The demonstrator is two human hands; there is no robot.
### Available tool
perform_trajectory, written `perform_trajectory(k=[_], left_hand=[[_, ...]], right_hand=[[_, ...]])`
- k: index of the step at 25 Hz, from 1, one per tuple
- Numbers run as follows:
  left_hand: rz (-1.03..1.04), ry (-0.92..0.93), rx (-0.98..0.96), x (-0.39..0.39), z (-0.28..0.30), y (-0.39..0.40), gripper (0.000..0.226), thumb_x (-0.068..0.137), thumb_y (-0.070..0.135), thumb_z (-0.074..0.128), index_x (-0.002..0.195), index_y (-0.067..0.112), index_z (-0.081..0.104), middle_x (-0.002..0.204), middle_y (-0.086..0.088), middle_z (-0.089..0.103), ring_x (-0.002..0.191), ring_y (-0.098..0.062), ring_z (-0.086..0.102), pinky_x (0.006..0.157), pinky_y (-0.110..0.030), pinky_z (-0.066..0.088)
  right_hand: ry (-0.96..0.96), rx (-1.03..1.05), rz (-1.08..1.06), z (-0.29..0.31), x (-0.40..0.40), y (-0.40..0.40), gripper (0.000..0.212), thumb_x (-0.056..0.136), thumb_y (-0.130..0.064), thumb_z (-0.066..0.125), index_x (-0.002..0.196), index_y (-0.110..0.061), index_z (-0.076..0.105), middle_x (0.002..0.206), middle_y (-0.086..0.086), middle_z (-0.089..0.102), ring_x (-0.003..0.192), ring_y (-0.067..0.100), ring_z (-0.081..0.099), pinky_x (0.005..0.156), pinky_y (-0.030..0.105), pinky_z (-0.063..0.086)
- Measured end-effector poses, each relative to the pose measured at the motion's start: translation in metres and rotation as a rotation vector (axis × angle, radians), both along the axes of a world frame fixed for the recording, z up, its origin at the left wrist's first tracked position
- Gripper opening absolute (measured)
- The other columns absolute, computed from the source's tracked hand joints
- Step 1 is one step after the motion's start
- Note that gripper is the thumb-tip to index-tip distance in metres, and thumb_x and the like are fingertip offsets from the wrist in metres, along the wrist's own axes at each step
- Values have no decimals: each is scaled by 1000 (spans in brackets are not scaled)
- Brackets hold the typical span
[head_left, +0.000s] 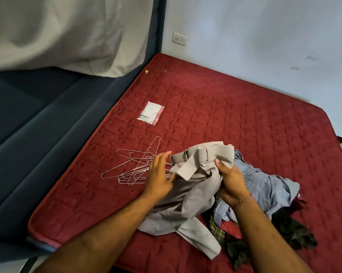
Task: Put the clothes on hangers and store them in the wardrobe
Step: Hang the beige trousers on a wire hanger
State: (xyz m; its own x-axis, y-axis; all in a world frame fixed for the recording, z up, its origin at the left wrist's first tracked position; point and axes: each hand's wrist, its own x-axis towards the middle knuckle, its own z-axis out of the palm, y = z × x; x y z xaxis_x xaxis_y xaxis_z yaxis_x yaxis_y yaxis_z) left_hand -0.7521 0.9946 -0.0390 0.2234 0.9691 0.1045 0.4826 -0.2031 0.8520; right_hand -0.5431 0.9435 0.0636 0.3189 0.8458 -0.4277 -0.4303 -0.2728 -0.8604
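Observation:
A grey garment lies crumpled on the red mattress, its waistband end raised. My right hand grips that raised grey cloth near its top edge, thumb on the fabric. With straight fingers, my left hand touches the garment's left side, just over a loose bundle of several wire hangers. A blue patterned shirt lies to the right of the grey garment. Beneath both lie a green checked cloth and a dark garment.
A small white and pink plastic packet lies further back on the mattress. A dark blue padded bed frame runs along the left, with white cloth above it. A pale wall with a switch plate stands behind.

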Motion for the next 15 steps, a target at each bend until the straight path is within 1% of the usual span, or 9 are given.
perform_trajectory(k=[2, 4, 6, 7, 9, 10, 12, 14, 15], left_hand=[[-87, 27, -75, 13, 7, 11, 91, 77, 36, 82, 155, 24, 36, 155, 5, 39, 142, -12, 34, 116, -31, 31], [-271, 3, -197, 26, 23, 22, 84, 73, 54, 78, 147, 35, 44, 144, 8, 48, 135, -14, 44, 111, -37, 38], [-435, -105, -334, 39, 41, 26, 42, 80, 46, 80, 115, 30, 64, 109, 6, 64, 101, -16, 61, 88, -42, 53], [-476, -180, -386, 45, 48, 26, 27, 84, 39, 79, 101, 23, 65, 93, 3, 64, 84, -16, 60, 74, -41, 52], [-474, -325, -427, 50, 63, 22, 21, 88, 33, 76, 91, 15, 66, 82, -2, 60, 75, -17, 55, 65, -36, 45], [-447, -403, -421, 52, 71, 18, 17, 89, 30, 75, 91, 14, 68, 82, -2, 62, 75, -16, 56, 65, -33, 46], [-403, -556, -411, 54, 87, 8, 11, 90, 21, 69, 93, 11, 71, 82, 0, 66, 75, -11, 58, 65, -26, 48], [-387, -602, -416, 52, 100, -1, 13, 90, 17, 66, 94, 5, 70, 80, 1, 66, 73, -10, 58, 65, -23, 48], [-389, -584, -426, 50, 103, -5, 15, 90, 17, 66, 96, 3, 69, 82, 0, 67, 74, -10, 59, 65, -23, 49]], right_hand=[[145, 40, 12, 1, 20, -9, 27, 92, -14, 58, 108, -4, 77, 111, 23, 73, 102, 35, 71, 96, 51, 57], [288, 49, 35, 3, 37, -18, 36, 90, -21, 60, 118, -3, 72, 116, 23, 72, 105, 35, 72, 92, 51, 59], [346, 62, 36, 1, 57, -26, 33, 91, -27, 57, 106, -6, 78, 110, 20, 74, 102, 34, 73, 91, 51, 60], [343, 63, 24, -4, 68, -28, 33, 93, -29, 55, 101, -8, 79, 109, 18, 74, 103, 33, 72, 94, 51, 58], [373, 19, -43, -27, 90, -26, 38, 96, -33, 60, 125, -13, 72, 129, 15, 67, 125, 35, 62, 110, 57, 45], [411, -5, -49, -41, 100, -24, 53, 94, -37, 67, 142, -16, 59, 143, 12, 57, 138, 36, 52, 116, 61, 37], [140, -103, -3, -66, 108, -27, 75, 90, -40, 75, 154, -27, 37, 152, 11, 47, 136, 34, 51, 113, 61, 41], [-368, -214, 17, -88, 98, -37, 66, 92, -37, 71, 147, -38, 34, 148, 14, 49, 114, 20, 57, 102, 49, 52], [-493, -167, 0, -89, 88, -42, 61, 94, -35, 69, 146, -34, 38, 143, 12, 51, 105, 13, 57, 96, 39, 52]])
